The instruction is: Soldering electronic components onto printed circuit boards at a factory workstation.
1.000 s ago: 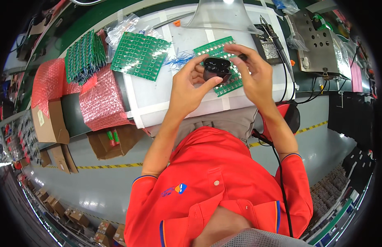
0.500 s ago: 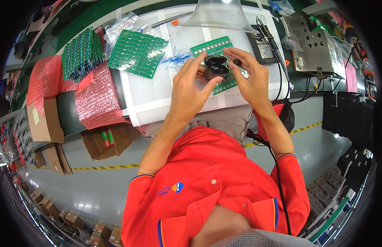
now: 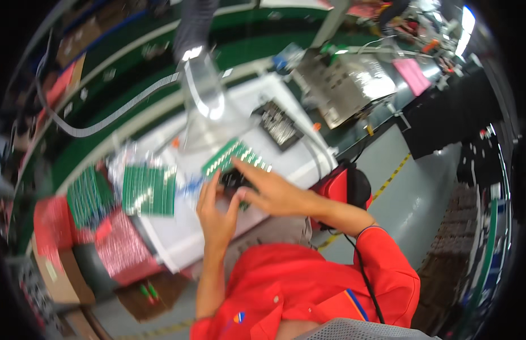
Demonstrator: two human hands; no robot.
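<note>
A small black earbud charging case (image 3: 233, 179) is held over the white work mat, blurred by motion. My left hand (image 3: 216, 220) has its fingers and thumb curled round the case's near left side. From the right, my right hand (image 3: 272, 191) closes on the same case, its index finger over the top and its thumb at the near edge. Whether an earbud is between these fingers or inside the case is hidden. Just beyond the hands lies a green circuit board (image 3: 222, 157) with rows of pale parts.
Left of my hands are a green board panel (image 3: 149, 190), blue wires (image 3: 190, 187) and a board stack (image 3: 87, 195) by pink bubble wrap (image 3: 124, 249). A clear fume hood (image 3: 206, 107) stands beyond. Right of it are a black tray (image 3: 278, 126) and a metal box (image 3: 342, 85).
The view has swung, so the bench sits tilted and lower left. My right hand, which held a small black earbud beside the open case, has come over against the case.
</note>
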